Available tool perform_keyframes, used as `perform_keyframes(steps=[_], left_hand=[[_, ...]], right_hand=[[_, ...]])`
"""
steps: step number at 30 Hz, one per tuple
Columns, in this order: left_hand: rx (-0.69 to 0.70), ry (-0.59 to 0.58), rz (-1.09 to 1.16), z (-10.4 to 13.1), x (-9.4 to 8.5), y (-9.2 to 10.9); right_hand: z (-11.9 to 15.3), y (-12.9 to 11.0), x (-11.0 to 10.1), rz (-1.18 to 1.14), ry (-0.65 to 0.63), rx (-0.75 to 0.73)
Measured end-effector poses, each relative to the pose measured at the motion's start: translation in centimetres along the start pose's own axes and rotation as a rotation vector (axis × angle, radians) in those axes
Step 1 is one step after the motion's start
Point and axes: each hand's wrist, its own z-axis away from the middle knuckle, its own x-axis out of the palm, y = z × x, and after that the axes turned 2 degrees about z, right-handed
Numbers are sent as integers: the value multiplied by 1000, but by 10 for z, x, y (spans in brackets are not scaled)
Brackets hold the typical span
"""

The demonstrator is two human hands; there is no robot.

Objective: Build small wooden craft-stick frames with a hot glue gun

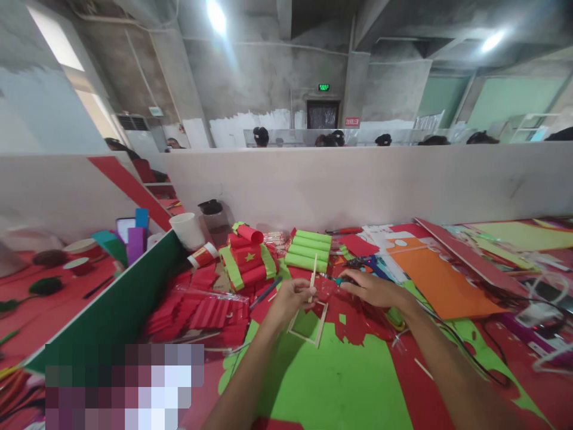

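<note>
- The pale stick (315, 265) stands nearly upright in my left hand (292, 297), clamped between thumb and fingers, above the pale square frame (322, 325); I can't tell whether its lower end touches.
- My right hand (367, 288) is closed around a small teal tool (339, 280), its tip near the stick.
- I judge this to be a piece-handling step; any next move calls for a light, steady pinch and careful alignment.
- The frame lies on the green sheet (340, 382).
- Beyond are green rolls (308, 242) and a starred red bundle (250, 257).
</note>
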Motion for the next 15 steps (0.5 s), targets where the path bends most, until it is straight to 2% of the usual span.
perform_keyframes(steps=[3,8,15], left_hand=[[-16,-16,-3,0,1,0],[-1,-50,-36,2,1,0],[-27,-39,-71,4,-1,3]], right_hand=[[-1,-3,1,-42,-42,-18],[-2,-3,3,-57,-23,-32],[-1,-8,4,-73,-30,20]])
